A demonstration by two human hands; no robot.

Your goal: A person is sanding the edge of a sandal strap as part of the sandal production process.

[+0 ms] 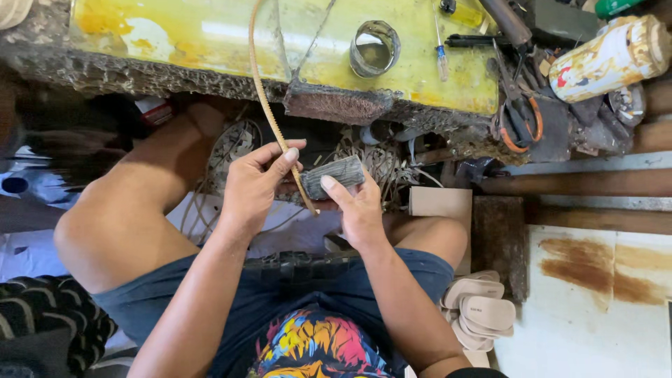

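Note:
My left hand [250, 187] pinches a long tan ribbed strip [264, 98] between thumb and fingers. The strip runs up over the yellow-stained worktable [210, 35] and its lower end pokes out below my fingers. My right hand [357, 206] holds a small grey ridged block [334, 176] against the strip's lower end. Both hands hover above my knees, just in front of the table's rough front edge.
On the table stand a metal ring-shaped tin [374, 47], a screwdriver [441, 52], orange-handled scissors [518, 115] and a paint-stained can [605, 59]. A black sole lies on my lap [297, 264]. Pale sandal soles [479, 308] are stacked at my right. Scrap strips litter the floor under the table.

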